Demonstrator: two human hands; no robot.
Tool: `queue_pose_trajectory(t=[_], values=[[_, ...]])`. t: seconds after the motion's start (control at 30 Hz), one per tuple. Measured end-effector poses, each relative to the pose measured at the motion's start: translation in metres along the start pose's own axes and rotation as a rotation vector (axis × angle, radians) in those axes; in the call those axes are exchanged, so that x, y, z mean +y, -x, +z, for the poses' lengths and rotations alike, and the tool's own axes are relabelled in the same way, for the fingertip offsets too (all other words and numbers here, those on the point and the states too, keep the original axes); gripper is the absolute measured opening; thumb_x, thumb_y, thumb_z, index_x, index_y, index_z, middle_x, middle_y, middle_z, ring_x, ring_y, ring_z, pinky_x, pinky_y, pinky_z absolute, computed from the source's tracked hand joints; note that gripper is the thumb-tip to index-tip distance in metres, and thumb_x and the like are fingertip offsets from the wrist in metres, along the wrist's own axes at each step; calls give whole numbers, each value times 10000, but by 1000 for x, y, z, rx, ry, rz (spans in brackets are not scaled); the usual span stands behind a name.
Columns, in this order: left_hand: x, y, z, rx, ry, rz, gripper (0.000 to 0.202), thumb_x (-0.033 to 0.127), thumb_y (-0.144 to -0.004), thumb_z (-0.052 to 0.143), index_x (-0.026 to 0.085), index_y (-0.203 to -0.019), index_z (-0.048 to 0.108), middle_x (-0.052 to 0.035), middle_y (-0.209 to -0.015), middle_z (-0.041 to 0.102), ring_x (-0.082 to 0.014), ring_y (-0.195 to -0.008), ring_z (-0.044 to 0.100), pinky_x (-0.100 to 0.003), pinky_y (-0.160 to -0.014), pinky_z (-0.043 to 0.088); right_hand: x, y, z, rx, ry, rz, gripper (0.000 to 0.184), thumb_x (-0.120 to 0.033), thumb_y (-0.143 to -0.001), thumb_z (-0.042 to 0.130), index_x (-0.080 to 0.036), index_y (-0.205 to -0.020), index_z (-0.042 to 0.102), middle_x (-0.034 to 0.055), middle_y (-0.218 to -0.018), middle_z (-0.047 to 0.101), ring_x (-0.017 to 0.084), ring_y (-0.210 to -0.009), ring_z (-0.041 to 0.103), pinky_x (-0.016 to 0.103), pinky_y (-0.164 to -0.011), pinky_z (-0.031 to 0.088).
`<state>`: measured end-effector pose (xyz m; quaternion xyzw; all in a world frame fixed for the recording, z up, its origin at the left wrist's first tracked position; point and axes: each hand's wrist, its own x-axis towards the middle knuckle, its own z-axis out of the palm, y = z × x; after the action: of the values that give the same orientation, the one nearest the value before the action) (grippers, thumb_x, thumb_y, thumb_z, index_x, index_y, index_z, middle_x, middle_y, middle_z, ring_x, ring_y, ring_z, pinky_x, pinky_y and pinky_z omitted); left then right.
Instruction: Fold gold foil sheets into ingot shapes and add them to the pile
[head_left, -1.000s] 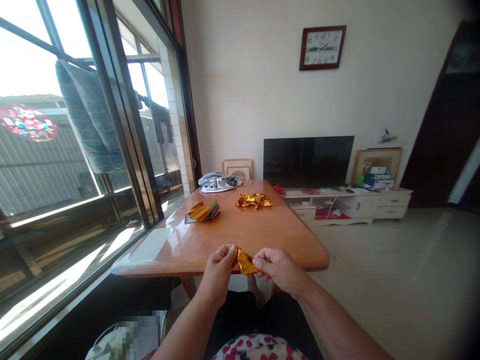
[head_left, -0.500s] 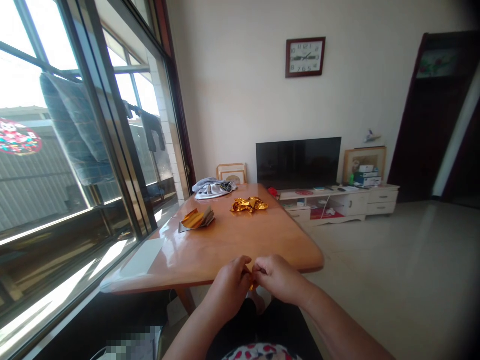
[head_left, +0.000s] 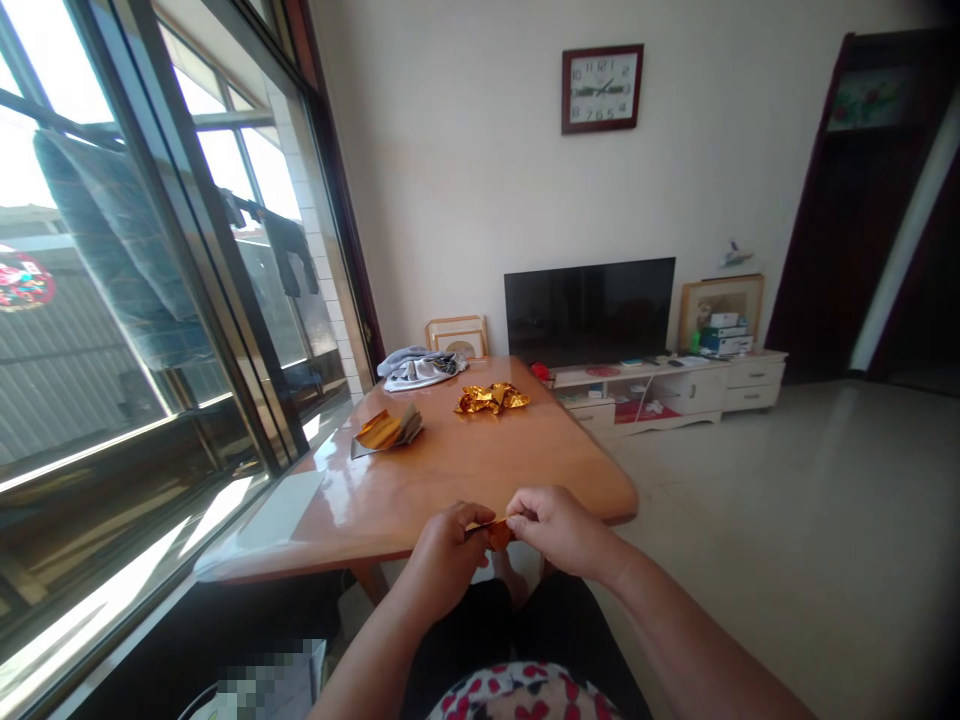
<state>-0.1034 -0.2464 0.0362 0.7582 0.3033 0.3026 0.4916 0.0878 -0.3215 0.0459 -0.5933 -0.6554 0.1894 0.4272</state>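
Observation:
Between my two hands, just off the table's near edge, is a small piece of gold foil paper (head_left: 499, 535), partly folded and partly hidden by fingers. My left hand (head_left: 450, 548) pinches its left side with the thumb on top. With closed fingertips my right hand (head_left: 549, 522) grips the upper right edge. Farther off on the table lies a shiny heap of gold foil pieces (head_left: 493, 399). To its left sits a loose stack of gold and grey paper sheets (head_left: 387, 433), its leaves spread and curling up.
The wooden table (head_left: 465, 470) has a rounded right corner. Crumpled grey cloth (head_left: 422, 368) lies at its far end, and a pale flat sheet (head_left: 279, 508) at its left edge. Beyond stand a television (head_left: 590, 310) and a white cabinet (head_left: 701, 388). Windows line the left side.
My hands have drawn slightly apart and up, so more of the gold foil paper shows between them. The view has tilted down and turned a little right.

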Motion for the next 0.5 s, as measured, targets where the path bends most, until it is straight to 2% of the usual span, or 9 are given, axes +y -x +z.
queue_pose_trajectory(t=[0.1,0.2,0.27,0.37,0.43,0.5], values=[[4,0,5,-12,0,23,195,319,-813,659,163,-889,748,-70,-872,723,-146,-625,621,-230,-555,421,-3,0,-1,0,8,-18,115,-232,-820,623,-204,-786,729,-3,-701,718,163,-655,642,240,-561,399],[5,-3,9,17,86,-35,210,359,-817,677,154,-829,721,-52,-719,708,-142,-587,607,-220,-534,404,-6,-1,2,11,-100,-13,111,-263,-834,628,-206,-801,717,-2,-708,717,169,-661,650,249,-577,433],[6,-3,9,61,183,-84,250,397,-804,707,148,-830,710,-45,-666,700,-139,-575,602,-222,-543,421,-7,-1,4,48,-203,13,121,-289,-844,631,-211,-893,710,0,-739,719,173,-678,657,259,-598,466],[12,-2,7,127,376,-141,299,417,-774,763,138,-866,706,-54,-715,719,-139,-646,647,-226,-620,484,-12,2,7,221,-231,6,179,-299,-851,641,-218,-1007,675,11,-812,715,181,-738,659,281,-671,505],[15,0,7,161,502,-168,314,394,-750,804,134,-900,710,-62,-790,731,-143,-721,682,-230,-683,519,-17,5,9,364,-164,-47,119,-286,-873,620,-222,-964,659,23,-844,707,182,-772,652,292,-728,507],[18,1,8,186,593,-182,323,367,-729,835,128,-909,714,-70,-839,734,-147,-764,698,-237,-726,539,-21,8,14,452,-88,-117,72,-269,-899,588,-228,-903,647,31,-844,694,183,-771,639,296,-741,497]])
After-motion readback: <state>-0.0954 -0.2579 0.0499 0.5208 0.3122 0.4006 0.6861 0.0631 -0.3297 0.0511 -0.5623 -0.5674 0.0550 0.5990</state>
